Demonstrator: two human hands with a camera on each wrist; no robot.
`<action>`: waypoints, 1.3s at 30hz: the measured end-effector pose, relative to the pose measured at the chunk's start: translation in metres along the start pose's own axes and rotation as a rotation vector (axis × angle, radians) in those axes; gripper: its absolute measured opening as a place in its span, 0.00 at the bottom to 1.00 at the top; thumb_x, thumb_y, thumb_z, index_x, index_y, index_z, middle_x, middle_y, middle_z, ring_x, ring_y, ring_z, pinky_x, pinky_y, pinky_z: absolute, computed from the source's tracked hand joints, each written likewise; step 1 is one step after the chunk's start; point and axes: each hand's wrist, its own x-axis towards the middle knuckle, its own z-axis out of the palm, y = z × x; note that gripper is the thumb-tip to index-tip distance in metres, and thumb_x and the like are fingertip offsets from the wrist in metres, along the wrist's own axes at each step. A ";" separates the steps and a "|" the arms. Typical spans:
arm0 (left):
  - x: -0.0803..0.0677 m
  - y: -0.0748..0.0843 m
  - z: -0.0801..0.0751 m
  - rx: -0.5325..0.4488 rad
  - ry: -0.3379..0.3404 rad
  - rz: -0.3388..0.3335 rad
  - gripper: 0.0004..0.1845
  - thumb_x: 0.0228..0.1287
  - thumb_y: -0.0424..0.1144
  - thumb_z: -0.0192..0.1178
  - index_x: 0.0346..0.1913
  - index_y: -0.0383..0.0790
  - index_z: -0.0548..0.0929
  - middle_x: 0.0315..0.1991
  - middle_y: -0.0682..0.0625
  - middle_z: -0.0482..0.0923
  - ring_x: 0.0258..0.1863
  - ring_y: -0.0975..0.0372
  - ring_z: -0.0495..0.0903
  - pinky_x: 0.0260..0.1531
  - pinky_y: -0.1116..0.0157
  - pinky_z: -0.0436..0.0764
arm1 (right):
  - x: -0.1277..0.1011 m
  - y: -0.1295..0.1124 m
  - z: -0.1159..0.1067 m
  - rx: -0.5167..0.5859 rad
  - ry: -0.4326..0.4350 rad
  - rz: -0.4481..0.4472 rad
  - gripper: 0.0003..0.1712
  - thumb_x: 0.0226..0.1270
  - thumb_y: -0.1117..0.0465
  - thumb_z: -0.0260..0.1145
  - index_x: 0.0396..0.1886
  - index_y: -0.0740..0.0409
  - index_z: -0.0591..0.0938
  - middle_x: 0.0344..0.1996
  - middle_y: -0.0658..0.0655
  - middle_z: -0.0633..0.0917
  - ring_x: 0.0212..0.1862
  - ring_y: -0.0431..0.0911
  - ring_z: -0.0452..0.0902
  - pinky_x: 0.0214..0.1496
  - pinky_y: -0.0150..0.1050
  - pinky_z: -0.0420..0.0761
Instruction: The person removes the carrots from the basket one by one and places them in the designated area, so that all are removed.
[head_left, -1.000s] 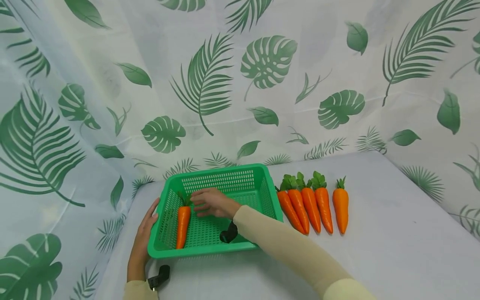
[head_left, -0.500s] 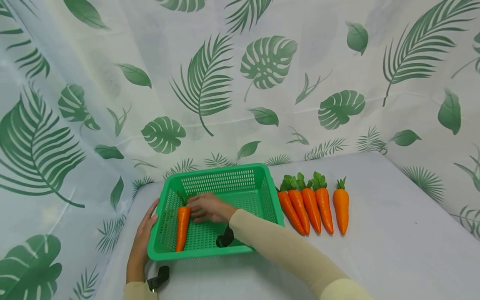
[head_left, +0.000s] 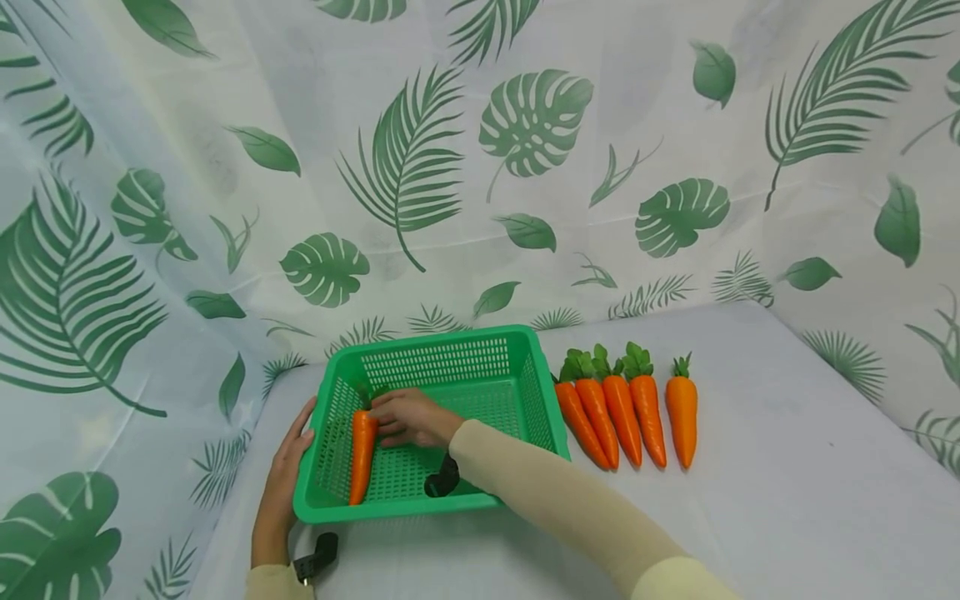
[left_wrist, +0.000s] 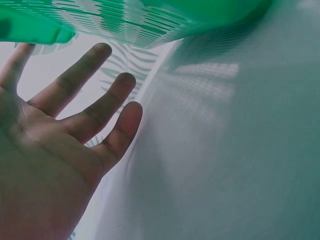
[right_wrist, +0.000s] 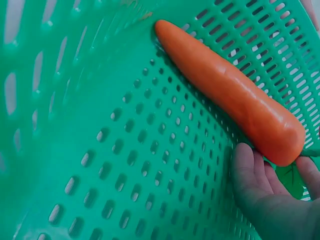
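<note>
A carrot (head_left: 363, 458) with a leafy top lies lengthwise at the left side of a green plastic basket (head_left: 420, 504). My right hand (head_left: 411, 417) reaches into the basket and grips the carrot's thick leafy end. In the right wrist view, fingers (right_wrist: 243, 157) show on both sides of that end, near the green leaves (right_wrist: 291, 181); the tapered tip points away. My left hand (head_left: 288, 467) rests against the outside of the basket's left wall. The left wrist view shows its fingers (left_wrist: 92, 117) spread and fairly straight below the basket wall (left_wrist: 135, 22).
Right of the basket several carrots (head_left: 618, 417) lie side by side, leaves away from me. One more orange carrot (head_left: 682, 421) lies slightly apart from them. White cloth (head_left: 795, 467) covers the table, and a leaf-printed curtain (head_left: 450, 167) hangs behind and at the sides.
My right hand has moved left onto the carrot's leafy end. The carrot has shifted slightly left, and its tip now overlaps the near rim more. The left hand stays at the basket.
</note>
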 end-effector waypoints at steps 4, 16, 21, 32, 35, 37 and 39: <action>0.000 0.000 0.000 -0.005 0.000 0.002 0.32 0.90 0.56 0.38 0.89 0.56 0.51 0.85 0.47 0.50 0.65 0.62 0.71 0.53 0.68 0.78 | 0.002 0.000 0.004 0.001 0.004 -0.008 0.27 0.75 0.67 0.68 0.71 0.70 0.78 0.50 0.64 0.86 0.52 0.59 0.85 0.59 0.59 0.82; 0.000 0.002 0.000 -0.004 -0.009 0.018 0.31 0.91 0.54 0.37 0.89 0.55 0.51 0.85 0.45 0.51 0.63 0.63 0.73 0.52 0.68 0.79 | 0.009 0.003 0.009 0.001 0.018 -0.005 0.29 0.76 0.68 0.69 0.74 0.69 0.76 0.52 0.63 0.86 0.53 0.57 0.85 0.57 0.56 0.84; -0.001 0.001 -0.001 -0.007 -0.001 0.026 0.31 0.91 0.53 0.38 0.89 0.54 0.52 0.84 0.44 0.52 0.62 0.63 0.74 0.51 0.68 0.79 | 0.009 0.001 0.011 -0.010 0.028 0.007 0.31 0.75 0.68 0.70 0.75 0.68 0.75 0.51 0.63 0.86 0.52 0.57 0.85 0.56 0.55 0.85; 0.000 -0.002 0.000 -0.006 -0.013 0.043 0.32 0.91 0.53 0.38 0.89 0.53 0.51 0.85 0.44 0.51 0.64 0.64 0.72 0.53 0.69 0.78 | 0.011 0.004 0.015 -0.044 0.043 0.007 0.33 0.72 0.71 0.71 0.75 0.69 0.74 0.51 0.65 0.85 0.53 0.59 0.85 0.54 0.56 0.85; 0.000 -0.002 0.000 -0.001 -0.008 0.047 0.32 0.91 0.54 0.38 0.89 0.53 0.52 0.84 0.44 0.52 0.62 0.64 0.74 0.52 0.68 0.79 | 0.012 0.005 0.015 -0.061 0.034 -0.003 0.35 0.72 0.70 0.71 0.76 0.69 0.73 0.53 0.65 0.84 0.54 0.59 0.85 0.55 0.55 0.85; 0.000 -0.003 -0.001 0.009 -0.003 0.050 0.32 0.91 0.54 0.38 0.89 0.54 0.52 0.84 0.43 0.53 0.61 0.64 0.75 0.51 0.68 0.80 | 0.014 0.007 0.014 -0.070 0.033 -0.009 0.36 0.72 0.70 0.71 0.77 0.68 0.72 0.53 0.65 0.84 0.54 0.60 0.85 0.54 0.55 0.86; 0.000 -0.004 -0.001 0.014 0.001 0.051 0.32 0.91 0.54 0.38 0.89 0.54 0.52 0.84 0.43 0.54 0.61 0.64 0.76 0.51 0.67 0.80 | 0.016 0.008 0.014 -0.085 0.034 -0.017 0.36 0.72 0.70 0.71 0.77 0.67 0.72 0.53 0.65 0.84 0.54 0.60 0.86 0.54 0.55 0.86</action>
